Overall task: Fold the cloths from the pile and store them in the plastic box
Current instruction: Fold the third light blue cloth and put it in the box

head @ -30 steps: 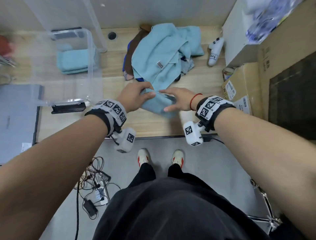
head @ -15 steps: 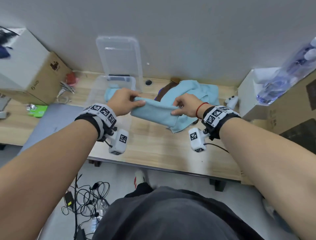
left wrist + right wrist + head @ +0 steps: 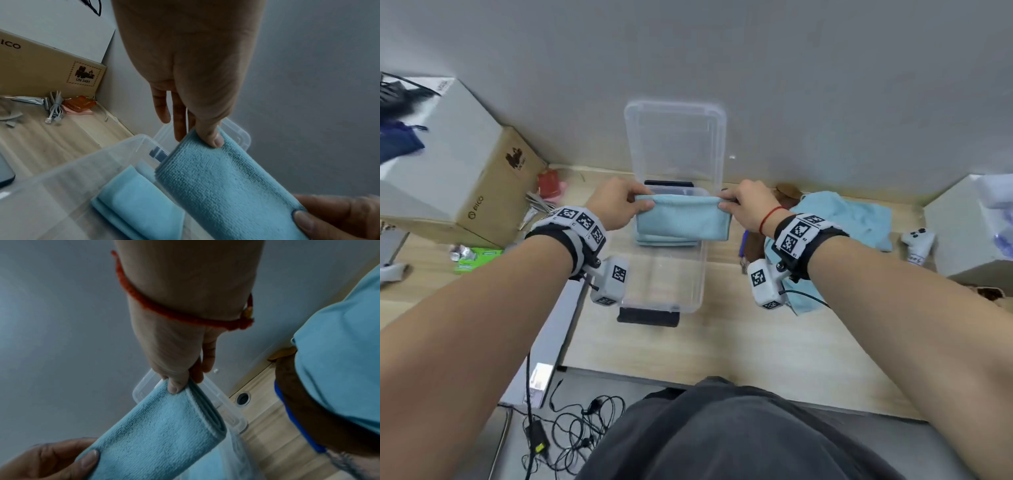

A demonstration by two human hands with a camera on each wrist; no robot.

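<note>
Soft, looped light-blue microfibre, the folded cloth (image 3: 683, 219) is pinched at its top corners, first by the left hand (image 3: 616, 204), then by the right hand (image 3: 748, 209), kept taut at frame centre over the clear plastic box (image 3: 664, 291), likely for a flat landing on the stored cloth (image 3: 667, 241).

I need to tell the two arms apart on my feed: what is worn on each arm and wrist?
Both forearms are bare, no sleeves. Each wrist carries a black strap with a white band of square black-and-white markers, and a white camera block with one such marker hangs under it: left wrist band, right wrist band. A thin black cable leaves the right block. Only the right wrist wears a red string bracelet.
</note>
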